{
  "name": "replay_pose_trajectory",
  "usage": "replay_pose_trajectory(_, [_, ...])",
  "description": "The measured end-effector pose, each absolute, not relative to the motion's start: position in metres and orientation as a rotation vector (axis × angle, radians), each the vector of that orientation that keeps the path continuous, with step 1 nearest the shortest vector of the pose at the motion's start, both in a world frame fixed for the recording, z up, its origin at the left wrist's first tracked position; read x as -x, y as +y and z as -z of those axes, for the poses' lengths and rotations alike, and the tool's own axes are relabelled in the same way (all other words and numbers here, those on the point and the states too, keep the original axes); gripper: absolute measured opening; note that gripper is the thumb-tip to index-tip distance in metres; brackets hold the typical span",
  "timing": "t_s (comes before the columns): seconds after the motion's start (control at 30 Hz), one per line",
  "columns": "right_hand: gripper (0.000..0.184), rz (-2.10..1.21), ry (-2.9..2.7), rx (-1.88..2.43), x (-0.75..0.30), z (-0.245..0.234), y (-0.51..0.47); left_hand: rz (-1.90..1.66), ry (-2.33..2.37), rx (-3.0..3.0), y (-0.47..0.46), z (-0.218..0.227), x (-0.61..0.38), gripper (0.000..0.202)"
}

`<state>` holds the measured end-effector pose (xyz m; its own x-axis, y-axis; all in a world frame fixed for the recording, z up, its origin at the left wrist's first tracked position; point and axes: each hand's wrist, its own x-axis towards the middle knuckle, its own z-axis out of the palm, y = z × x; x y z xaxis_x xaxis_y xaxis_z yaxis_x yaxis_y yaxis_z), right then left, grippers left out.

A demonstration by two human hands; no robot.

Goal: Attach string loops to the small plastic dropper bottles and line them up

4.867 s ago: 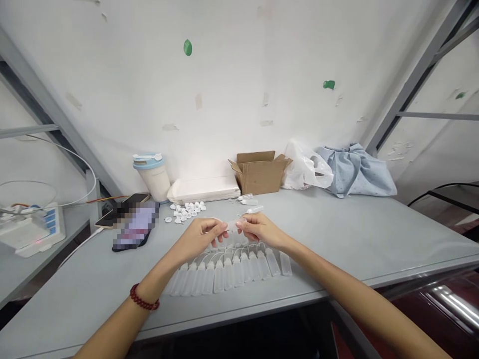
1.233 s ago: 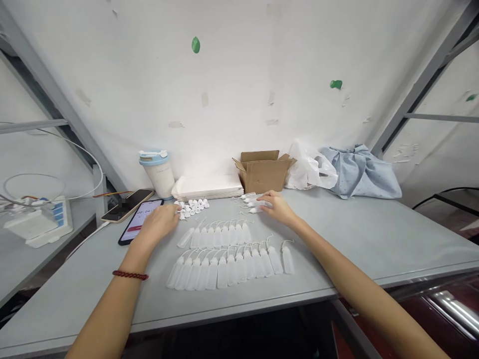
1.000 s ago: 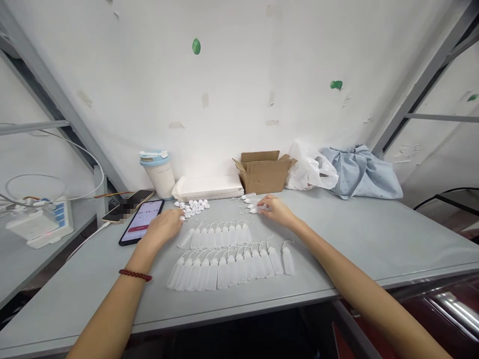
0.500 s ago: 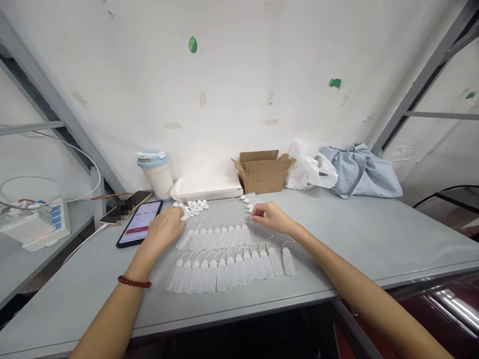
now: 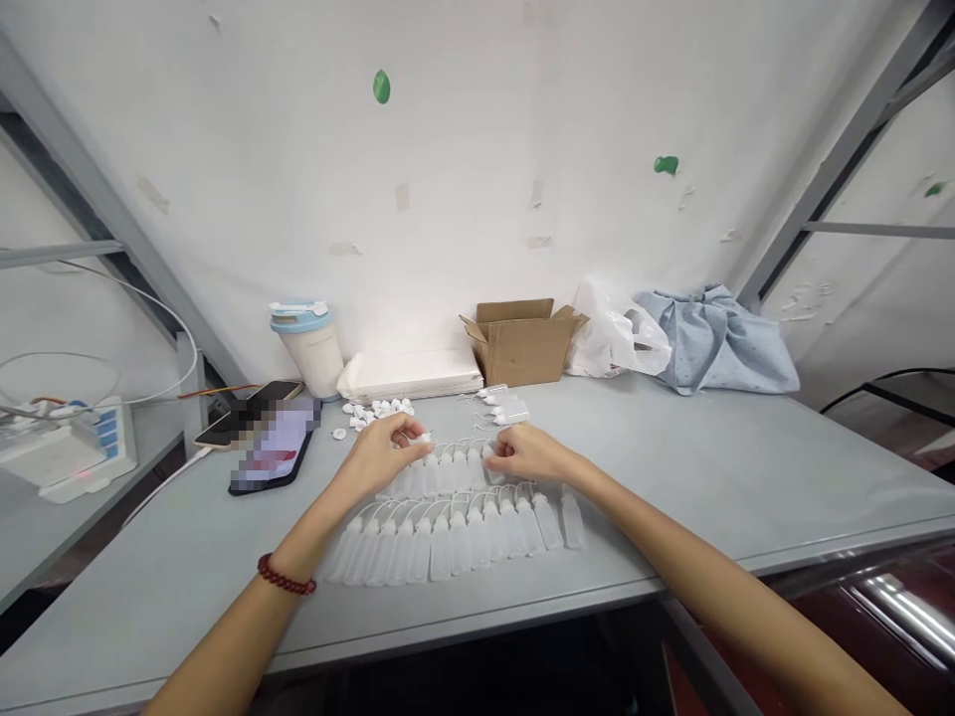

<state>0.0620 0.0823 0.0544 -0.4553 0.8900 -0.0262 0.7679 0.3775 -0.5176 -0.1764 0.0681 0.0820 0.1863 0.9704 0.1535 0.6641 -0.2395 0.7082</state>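
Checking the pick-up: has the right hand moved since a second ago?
Yes. The right hand has drawn back from the cardboard box toward the person, now over the rear row of bottles.

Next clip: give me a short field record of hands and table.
Left hand: grip pinching a small white cap
Right hand: curled shut by the far row right end; contents hidden
Bottles: near row and far row, lying side by side
Loose caps: beyond the left hand
Rest: phone, cup, cardboard box, plastic bag, blue cloth

White scuffed wall (image 5: 477,149) with green marks (image 5: 381,87), grey table (image 5: 746,467), grey metal struts (image 5: 821,169), bright even light.
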Motion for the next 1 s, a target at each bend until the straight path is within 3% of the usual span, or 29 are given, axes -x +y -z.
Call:
replay_pose_trajectory(0.27, [0.012,-0.744,-2.099,1.330,-0.059,-0.065,0.077,-0.963,1.272,-1.618,0.060,-0.082,0.161,0.029])
replay_pose_trajectory(0.6, [0.014,-0.634,-2.001,0.967,-0.044,-0.066,0.059,-0.923,0.983,-1.377,0.055,-0.081,0.152,0.028])
replay_pose_trajectory(1.0, [0.015,-0.947,-2.065,0.936,-0.041,-0.073,0.052,-0.876,0.910,-1.439,0.050,-0.083,0.151,0.022])
